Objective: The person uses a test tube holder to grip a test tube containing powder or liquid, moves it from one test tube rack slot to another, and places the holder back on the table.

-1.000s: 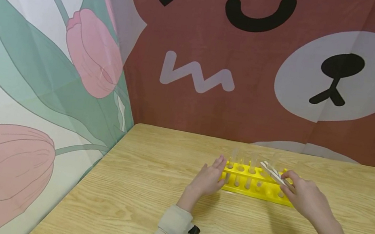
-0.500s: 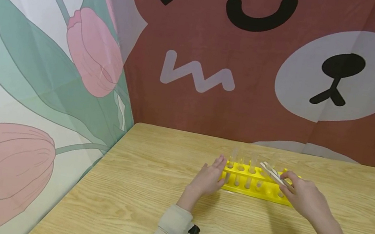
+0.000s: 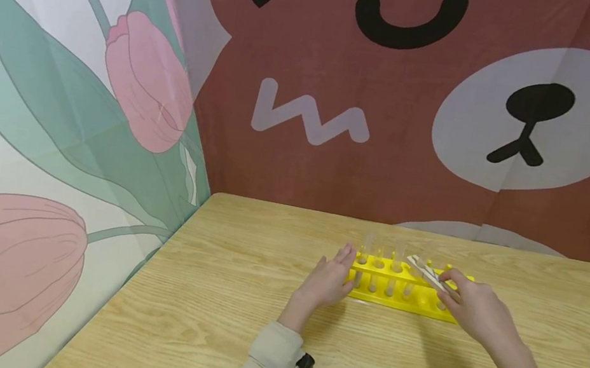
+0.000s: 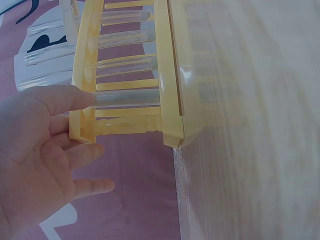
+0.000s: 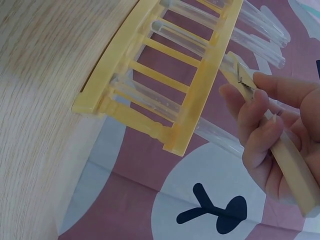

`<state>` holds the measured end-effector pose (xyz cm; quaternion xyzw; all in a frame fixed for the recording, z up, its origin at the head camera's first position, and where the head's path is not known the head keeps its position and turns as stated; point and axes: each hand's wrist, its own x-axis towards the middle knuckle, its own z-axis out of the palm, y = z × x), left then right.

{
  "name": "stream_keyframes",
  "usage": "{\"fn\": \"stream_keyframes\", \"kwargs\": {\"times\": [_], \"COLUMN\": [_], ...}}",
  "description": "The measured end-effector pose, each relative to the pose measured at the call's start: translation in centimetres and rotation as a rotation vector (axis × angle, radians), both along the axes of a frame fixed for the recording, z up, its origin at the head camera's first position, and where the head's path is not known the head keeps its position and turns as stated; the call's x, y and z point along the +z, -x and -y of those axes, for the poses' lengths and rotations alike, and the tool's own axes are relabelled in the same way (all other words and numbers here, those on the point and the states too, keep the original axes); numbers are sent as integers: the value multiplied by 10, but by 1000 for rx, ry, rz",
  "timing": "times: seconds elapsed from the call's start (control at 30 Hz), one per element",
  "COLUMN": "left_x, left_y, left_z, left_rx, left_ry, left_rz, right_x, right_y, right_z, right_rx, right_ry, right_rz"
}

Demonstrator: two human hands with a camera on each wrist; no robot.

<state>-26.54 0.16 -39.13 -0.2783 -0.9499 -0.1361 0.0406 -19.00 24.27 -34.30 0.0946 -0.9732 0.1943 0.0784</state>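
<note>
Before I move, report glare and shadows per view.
Head: glare on the table at the bottom edge, soft shadow below the right hand; left wrist: hazy table faintly reflecting the yellow rack; right wrist: pale highlights along the clear tubes.

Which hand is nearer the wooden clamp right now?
Right. The right hand grips the wooden clamp itself; the left hand is apart from it, at the left end of the yellow rack.

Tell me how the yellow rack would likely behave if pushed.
The yellow rack looks stiff, since it shows no bend or sag. It would probably slide rather than tip, standing long and low on the table. With the left hand touching one end, a push at the other might swing it round.
</note>
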Motion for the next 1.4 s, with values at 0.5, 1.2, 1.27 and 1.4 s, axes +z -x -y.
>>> {"fn": "stream_keyframes", "kwargs": {"times": [0.5, 1.2, 1.27, 1.4], "left_x": [1, 1, 0, 0], "left_y": [-1, 0, 1, 1], "left_z": [0, -1, -1, -1], "left_rx": [3, 0, 0, -1], "left_ry": [5, 6, 7, 7], "left_rz": [11, 10, 8, 5], "right_x": [-1, -1, -1, -1], "right_y": [0, 1, 2, 3], "right_z": [0, -1, -2, -2], "right_rx": [3, 1, 3, 2], "right_ry": [23, 15, 14, 13], "right_rz": [5, 26, 26, 35]}}
